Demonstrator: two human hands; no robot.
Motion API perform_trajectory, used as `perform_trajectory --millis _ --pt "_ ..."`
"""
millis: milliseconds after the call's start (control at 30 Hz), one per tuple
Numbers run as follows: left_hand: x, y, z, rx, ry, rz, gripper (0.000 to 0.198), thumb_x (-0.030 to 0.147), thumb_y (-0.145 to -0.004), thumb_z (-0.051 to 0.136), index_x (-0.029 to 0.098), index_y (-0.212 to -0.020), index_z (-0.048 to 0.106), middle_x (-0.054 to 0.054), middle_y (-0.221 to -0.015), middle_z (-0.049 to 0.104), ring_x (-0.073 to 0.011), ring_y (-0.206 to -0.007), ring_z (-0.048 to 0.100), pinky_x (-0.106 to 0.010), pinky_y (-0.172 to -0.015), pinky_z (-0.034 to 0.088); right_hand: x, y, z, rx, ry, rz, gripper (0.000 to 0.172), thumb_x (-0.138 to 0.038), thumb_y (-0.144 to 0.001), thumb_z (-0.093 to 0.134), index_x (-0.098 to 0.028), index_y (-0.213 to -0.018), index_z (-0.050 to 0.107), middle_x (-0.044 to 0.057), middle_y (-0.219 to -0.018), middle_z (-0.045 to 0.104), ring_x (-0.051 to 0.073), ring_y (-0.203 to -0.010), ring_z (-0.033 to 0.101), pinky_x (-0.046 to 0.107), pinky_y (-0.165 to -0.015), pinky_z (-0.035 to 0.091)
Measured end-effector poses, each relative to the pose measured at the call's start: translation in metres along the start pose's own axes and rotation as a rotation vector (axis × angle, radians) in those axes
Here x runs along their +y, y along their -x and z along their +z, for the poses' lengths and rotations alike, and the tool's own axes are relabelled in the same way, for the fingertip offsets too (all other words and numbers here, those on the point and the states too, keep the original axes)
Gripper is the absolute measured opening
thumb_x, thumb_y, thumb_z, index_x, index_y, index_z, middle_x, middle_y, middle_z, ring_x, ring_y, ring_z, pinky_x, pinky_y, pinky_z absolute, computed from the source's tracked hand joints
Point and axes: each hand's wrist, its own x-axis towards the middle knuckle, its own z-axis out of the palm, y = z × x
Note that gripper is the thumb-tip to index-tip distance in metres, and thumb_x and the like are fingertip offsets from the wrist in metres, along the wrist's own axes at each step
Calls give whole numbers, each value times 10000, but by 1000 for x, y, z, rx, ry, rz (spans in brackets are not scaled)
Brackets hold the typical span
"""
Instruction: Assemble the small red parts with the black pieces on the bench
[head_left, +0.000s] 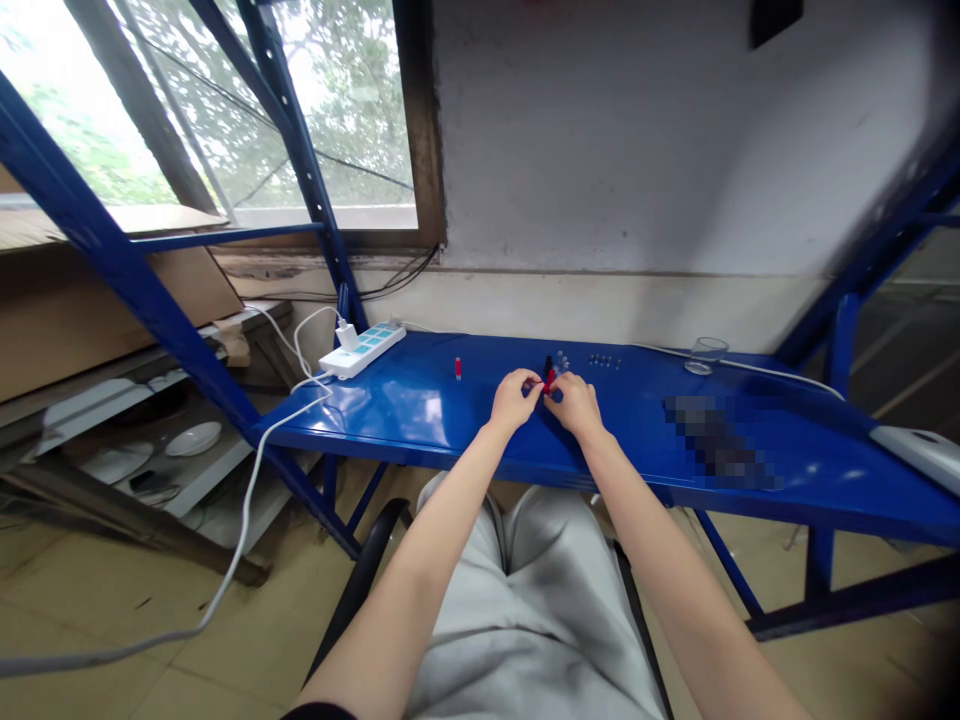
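Forearms (pixel 420 570) extend forward, red piece (pixel 548 386) between left grip (pixel 514 400) and right grip (pixel 574 403).

The held piece (pixel 550 378) is red, the tabletop (pixel 390 395) blue.

Counts: 2 hands (pixel 514 400), 1 blue table (pixel 397 420), 1 power strip (pixel 375 347), 1 plug in it (pixel 347 335), 1 clear glass (pixel 706 357), 1 standing red-and-white tube (pixel 458 369), 1 pixelated dark item (pixel 720 445). At least 2 white plates (pixel 193 439), left shelf. Red pieces (pixel 550 379) at the fingertips and clear bits (pixel 562 362) behind: several, too small to count.
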Motion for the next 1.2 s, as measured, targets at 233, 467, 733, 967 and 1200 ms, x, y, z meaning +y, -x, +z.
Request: perform_trajectory --millis 233,467,733,967,1200 --pt "0 -16 -8 -156 0 -114 74 182 -742 544 156 -807 566 -18 -791 620 -100 -703 547 -236 -693 447 2 -1 0 -17 -54 -63 66 -228 -734 537 -194 -678 548 68 -825 589 211 -794 510 299 -623 324" --pt "18 -53 -47 -495 -353 4 83 201 -733 569 175 -804 604 -17 -834 647 -128 -735 564 -262 -709 420 -1 -2 -1 39 -261 -129 52 -245 -736 540 -197 -719 550 50 -788 570 174 -729 519 280 -630 383" --pt "18 -68 -58 -644 -435 142 78 143 -715 573 160 -778 616 -18 -754 629 -126 -689 545 -225 -617 378 -6 -1 -4 28 -375 -187 80 -273 -771 527 -200 -746 550 36 -773 538 143 -655 497 266 -607 397" --pt "28 -75 -67 -708 -384 120 93 118 -724 562 132 -790 627 -21 -719 626 -106 -635 529 -215 -599 369 -12 0 -6 26 -473 -170 112 -303 -787 524 -195 -758 539 35 -798 548 122 -608 479 267 -613 406" --pt "33 -78 -71 -771 -441 236 120 115 -735 526 148 -801 621 -39 -774 632 -134 -703 544 -234 -649 381 -16 0 -11 -2 -502 -152 174 -361 -799 506 -195 -765 543 50 -817 561 131 -609 482 281 -622 418"
